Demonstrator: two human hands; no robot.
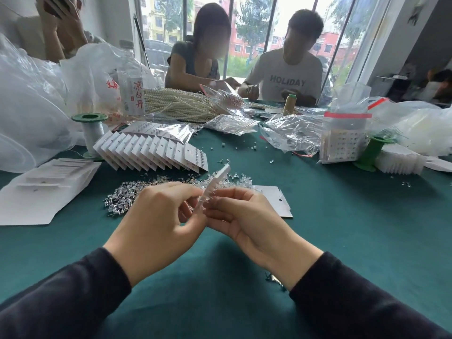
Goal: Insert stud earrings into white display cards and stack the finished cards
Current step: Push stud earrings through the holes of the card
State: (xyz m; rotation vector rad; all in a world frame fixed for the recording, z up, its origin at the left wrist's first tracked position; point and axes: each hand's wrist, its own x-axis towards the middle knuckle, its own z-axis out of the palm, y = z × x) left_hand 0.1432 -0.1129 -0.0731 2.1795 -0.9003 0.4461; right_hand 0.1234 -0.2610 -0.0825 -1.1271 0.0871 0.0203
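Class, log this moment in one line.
step: stud insertion | left hand: holds white card | right hand: pinches its lower end | finished cards: fanned row behind

A display card (pixel 216 185) stands on edge between the left hand (pixel 156 216) and the right hand (pixel 247 216), over the near middle of the surface (pixel 342 216). Just behind the hands lies a heap of stud earrings (pixel 127 194), with a loose card (pixel 278 199) at its right. Behind the heap runs a fanned row of filled cards (pixel 151 152). Blank cards (pixel 41 192) lie by the left edge, and a bottle (pixel 130 94) and pearl strands (pixel 176 106) stand farther back.
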